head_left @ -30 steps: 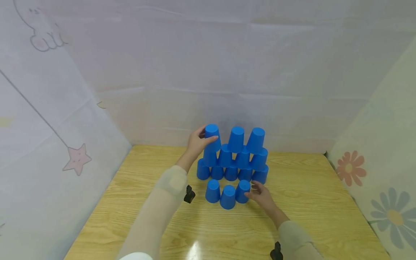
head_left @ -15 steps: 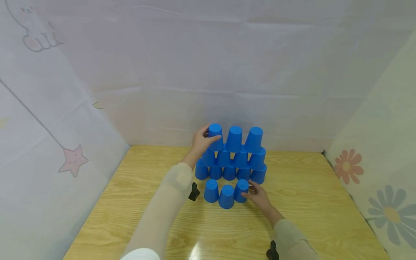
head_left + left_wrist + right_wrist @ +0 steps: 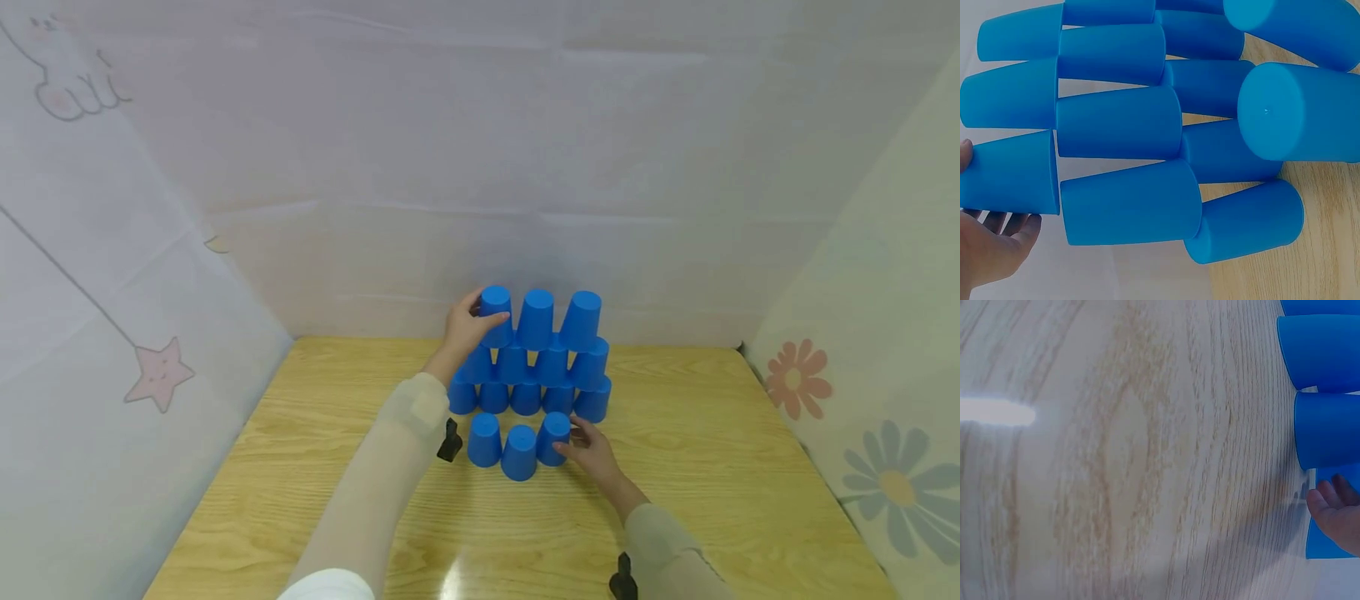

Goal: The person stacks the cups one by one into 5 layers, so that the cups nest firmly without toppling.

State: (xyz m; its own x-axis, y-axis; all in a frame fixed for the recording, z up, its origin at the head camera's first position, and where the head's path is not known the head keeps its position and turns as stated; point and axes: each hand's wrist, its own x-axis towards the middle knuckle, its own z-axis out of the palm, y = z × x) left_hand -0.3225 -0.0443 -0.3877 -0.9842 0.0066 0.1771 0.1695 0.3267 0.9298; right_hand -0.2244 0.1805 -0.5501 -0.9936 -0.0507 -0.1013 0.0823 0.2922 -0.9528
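Note:
My left hand holds an upside-down blue cup at the left of the top tier, thumb on the near side and fingers behind. In the left wrist view this cup has its rim right at the bases of the tier below. Two other cups, a middle one and a right one, stand beside it. My right hand is at the right side of the front right cup, fingers loosely bent. In the right wrist view, its fingertips stand just short of that cup.
Beneath the top tier are a middle row and a bottom row of inverted blue cups. A left cup and a middle cup stand in front, on the wooden table. A pale cloth backdrop hangs close behind.
My left hand has shifted slightly right with its cup, narrowing the gap to the neighbouring top cup. The right hand stays by the front right cup. The head view has turned a little.

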